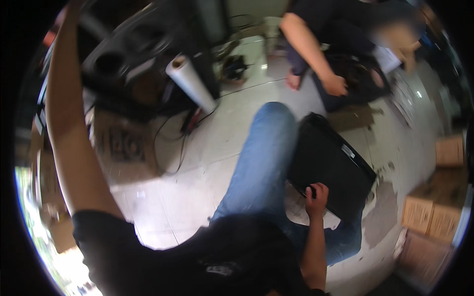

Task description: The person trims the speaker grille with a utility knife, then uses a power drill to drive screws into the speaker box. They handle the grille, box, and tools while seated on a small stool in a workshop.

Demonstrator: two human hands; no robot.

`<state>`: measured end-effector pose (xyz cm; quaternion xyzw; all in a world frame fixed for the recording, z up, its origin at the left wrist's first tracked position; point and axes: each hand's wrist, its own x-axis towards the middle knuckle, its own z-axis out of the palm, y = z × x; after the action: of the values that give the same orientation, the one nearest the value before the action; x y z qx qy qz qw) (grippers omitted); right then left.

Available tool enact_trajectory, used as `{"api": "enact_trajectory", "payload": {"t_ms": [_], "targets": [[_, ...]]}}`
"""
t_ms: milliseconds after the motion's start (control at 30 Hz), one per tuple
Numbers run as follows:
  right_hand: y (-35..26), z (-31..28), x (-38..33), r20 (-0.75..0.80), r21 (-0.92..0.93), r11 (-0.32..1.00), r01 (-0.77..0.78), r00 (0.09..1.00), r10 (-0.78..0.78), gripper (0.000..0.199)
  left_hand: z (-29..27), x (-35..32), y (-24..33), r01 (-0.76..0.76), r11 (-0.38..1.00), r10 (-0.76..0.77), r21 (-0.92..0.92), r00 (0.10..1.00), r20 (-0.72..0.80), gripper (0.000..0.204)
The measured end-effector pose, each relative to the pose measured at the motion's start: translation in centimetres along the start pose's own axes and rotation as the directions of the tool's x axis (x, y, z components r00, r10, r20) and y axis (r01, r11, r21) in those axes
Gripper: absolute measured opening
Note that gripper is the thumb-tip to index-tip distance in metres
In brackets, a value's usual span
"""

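My right hand (317, 198) is closed at the near edge of a large flat black panel (328, 170) with a small white label (348, 151). Something small and dark shows between its thumb and fingers, too blurred to name. The panel lies tilted beside my bent knee in blue jeans (264, 153). My left arm (74, 143) stretches far up along the left side, and its hand is past the edge of the picture.
Large black speaker cabinets (143, 54) stand at the far left, with a white roll (191, 85) leaning there. A cardboard box (123, 143) and a cable (181, 155) lie nearer. Another person's hand (335, 86) works over a black case (353, 79). Cartons (429, 212) stack at right.
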<state>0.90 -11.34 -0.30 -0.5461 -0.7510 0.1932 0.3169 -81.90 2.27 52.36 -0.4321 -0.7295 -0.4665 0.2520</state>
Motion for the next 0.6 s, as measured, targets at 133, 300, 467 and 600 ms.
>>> {"api": "enact_trajectory", "payload": {"t_ms": [133,300,467,600], "targets": [[1.7,-4.2,0.7,-0.128,-0.128,0.992,-0.007,0.992,-0.009,0.020,7.7,-13.2,5.1,-0.293,0.895,0.267,-0.337,0.956,-0.121,0.037],[8.3,-11.4,-0.9,-0.366,-0.359,0.870,-0.339,0.908,0.203,0.018,17.1,-34.8,24.3,-0.182,0.572,0.558,-0.800,0.801,0.217,0.044],[11.7,-13.2,-4.3,-0.452,-0.450,0.711,-0.541,0.824,0.341,0.018,22.6,-47.9,39.7,-0.129,0.465,0.874,-0.876,0.226,0.431,0.069],[11.8,-11.9,-5.5,-0.497,-0.413,0.743,-0.526,0.814,0.300,0.017,24.8,-56.7,46.8,-0.319,0.502,0.683,-0.804,-0.425,0.595,0.054]]}}
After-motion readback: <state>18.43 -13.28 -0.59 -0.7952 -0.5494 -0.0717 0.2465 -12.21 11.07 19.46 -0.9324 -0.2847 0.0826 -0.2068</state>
